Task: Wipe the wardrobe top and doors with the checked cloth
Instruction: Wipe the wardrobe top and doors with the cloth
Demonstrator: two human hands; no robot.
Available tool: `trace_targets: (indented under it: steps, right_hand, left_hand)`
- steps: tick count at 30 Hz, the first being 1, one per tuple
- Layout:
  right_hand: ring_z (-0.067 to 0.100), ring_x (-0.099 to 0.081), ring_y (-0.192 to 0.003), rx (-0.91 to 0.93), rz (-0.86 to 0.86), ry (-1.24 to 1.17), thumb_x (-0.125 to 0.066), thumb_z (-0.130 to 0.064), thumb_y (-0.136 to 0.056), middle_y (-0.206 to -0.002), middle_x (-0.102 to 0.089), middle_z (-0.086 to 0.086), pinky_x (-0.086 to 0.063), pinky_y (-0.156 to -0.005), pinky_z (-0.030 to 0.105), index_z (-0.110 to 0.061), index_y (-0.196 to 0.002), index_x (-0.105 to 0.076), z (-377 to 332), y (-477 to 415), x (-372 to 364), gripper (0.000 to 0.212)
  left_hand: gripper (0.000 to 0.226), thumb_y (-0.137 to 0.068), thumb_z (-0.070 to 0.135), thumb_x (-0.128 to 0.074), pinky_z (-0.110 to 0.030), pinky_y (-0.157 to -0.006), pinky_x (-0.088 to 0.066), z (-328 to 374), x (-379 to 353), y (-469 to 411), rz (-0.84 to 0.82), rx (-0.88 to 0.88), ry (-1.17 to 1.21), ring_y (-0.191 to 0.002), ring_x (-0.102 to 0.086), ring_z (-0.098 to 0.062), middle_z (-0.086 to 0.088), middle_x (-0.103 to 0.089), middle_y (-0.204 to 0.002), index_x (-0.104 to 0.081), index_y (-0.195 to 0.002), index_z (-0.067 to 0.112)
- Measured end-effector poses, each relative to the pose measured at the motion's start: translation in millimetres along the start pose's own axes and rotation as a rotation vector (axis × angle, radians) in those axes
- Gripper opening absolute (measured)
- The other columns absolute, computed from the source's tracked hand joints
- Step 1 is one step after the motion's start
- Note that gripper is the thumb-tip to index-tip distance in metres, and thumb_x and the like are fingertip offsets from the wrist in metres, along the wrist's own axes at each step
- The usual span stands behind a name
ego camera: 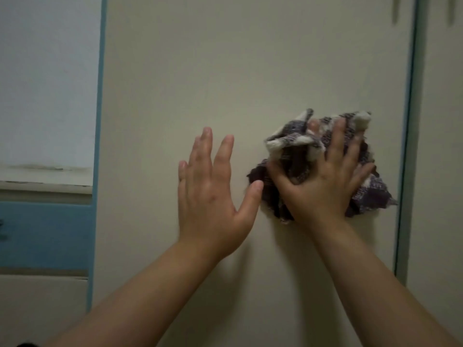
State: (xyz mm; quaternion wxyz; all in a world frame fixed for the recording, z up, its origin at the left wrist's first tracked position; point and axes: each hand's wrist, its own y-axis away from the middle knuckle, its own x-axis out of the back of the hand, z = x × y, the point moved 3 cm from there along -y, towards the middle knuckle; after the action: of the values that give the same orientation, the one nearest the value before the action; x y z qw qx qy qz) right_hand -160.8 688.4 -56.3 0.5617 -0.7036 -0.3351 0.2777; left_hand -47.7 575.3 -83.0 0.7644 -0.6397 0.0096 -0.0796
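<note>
A cream wardrobe door (225,71) with blue edging fills the view. My right hand (323,181) presses a bunched checked cloth (295,141), dark purple and white, flat against the door near its right edge. Its fingers are spread over the cloth and grip its folds. My left hand (213,196) is raised beside it on the left, fingers apart, palm toward the door, holding nothing. Its thumb tip lies close to the cloth's left edge.
A second cream door (441,146) adjoins on the right past a blue strip, with two handles (395,11) at the top. On the left, beyond the blue edge, are a pale wall (47,83) and a blue and cream unit (45,234).
</note>
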Motion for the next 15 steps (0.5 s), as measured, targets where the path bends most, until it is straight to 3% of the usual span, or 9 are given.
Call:
trace_targets:
  steps: [5,10,12,15]
  right_hand:
    - [0.036,-0.007,-0.143,0.048,0.001,0.010,-0.036,-0.077,-0.066,-0.157,-0.016,0.007,0.003,-0.105,0.066,-0.033,-0.145,-0.027,-30.2,-37.9,-11.4,0.091]
    - [0.037,-0.015,-0.140,0.082,0.050,0.038,-0.038,-0.074,-0.071,-0.154,-0.025,0.010,-0.001,-0.105,0.065,-0.029,-0.143,-0.035,-55.5,-98.6,-21.0,0.085]
    - [0.038,-0.017,-0.140,0.092,0.065,0.053,-0.039,-0.073,-0.072,-0.153,-0.027,0.010,-0.003,-0.105,0.066,-0.029,-0.142,-0.037,-64.1,-123.4,-21.3,0.083]
    - [0.037,-0.017,-0.140,0.078,0.070,0.022,-0.041,-0.070,-0.070,-0.153,-0.028,0.010,-0.003,-0.105,0.065,-0.029,-0.142,-0.038,-74.7,-169.1,-21.4,0.083]
  left_hand:
    - [0.072,-0.080,0.046,-0.045,-0.056,-0.109,-0.025,11.7,0.6,-47.2,0.021,-0.046,0.084,-0.140,-0.020,-0.026,-0.015,-0.025,-0.151,-0.029,-0.141,0.012]
    - [0.072,-0.077,0.044,-0.048,-0.053,-0.110,-0.026,27.2,4.9,-113.6,-0.006,-0.085,0.129,-0.140,-0.017,-0.020,-0.013,-0.025,-0.151,-0.023,-0.140,0.017]
    - [0.072,-0.077,0.042,-0.049,-0.045,-0.113,-0.023,32.2,9.2,-142.3,-0.009,-0.107,0.143,-0.139,-0.018,-0.019,-0.015,-0.025,-0.151,-0.025,-0.140,0.015]
    - [0.073,-0.077,0.040,-0.050,-0.013,-0.109,-0.017,38.4,14.7,-190.5,-0.056,-0.115,0.195,-0.139,-0.014,-0.010,-0.014,-0.021,-0.152,-0.021,-0.140,0.018]
